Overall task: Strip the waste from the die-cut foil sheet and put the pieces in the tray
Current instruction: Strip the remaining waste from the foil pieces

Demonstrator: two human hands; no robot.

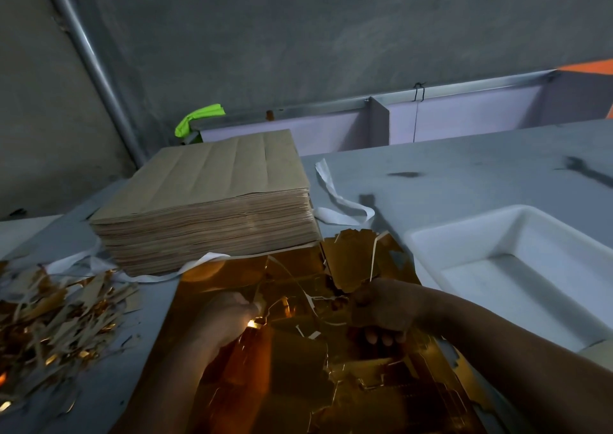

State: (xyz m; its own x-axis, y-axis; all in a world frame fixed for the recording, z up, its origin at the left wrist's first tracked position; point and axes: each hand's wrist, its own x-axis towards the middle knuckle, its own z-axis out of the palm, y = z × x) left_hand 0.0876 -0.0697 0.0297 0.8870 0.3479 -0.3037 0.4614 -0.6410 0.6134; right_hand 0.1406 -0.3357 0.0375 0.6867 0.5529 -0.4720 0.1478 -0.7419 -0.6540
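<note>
The gold die-cut foil sheet [298, 367], shiny and scored with cut lines, lies flat on the grey table [464, 168] right in front of the person, and its far edge touches the foot of a paper stack. Parts of it are torn loose near the middle, and a gold flap [351, 261] stands up at its far right corner.

The right hand [381, 311] sits over the sheet's centre with its fingers [381, 337] curled under, gripping loosened foil just below that flap. The left hand [232, 317] rests on the sheet's left part, its fingertips toward the torn middle. Glare hides them, so I cannot tell whether it pinches the foil or only presses on it.

The white rectangular plastic tray [464, 224] stands just right of the sheet. Left of the sheet lies a loose pile of gold and brown waste strips [49, 317]. Behind it rises the thick stack of brown paper sheets [205, 201], with white paper bands [341, 201] trailing from under it. A bright green cloth [199, 118] lies behind the stack, by the grey wall.
</note>
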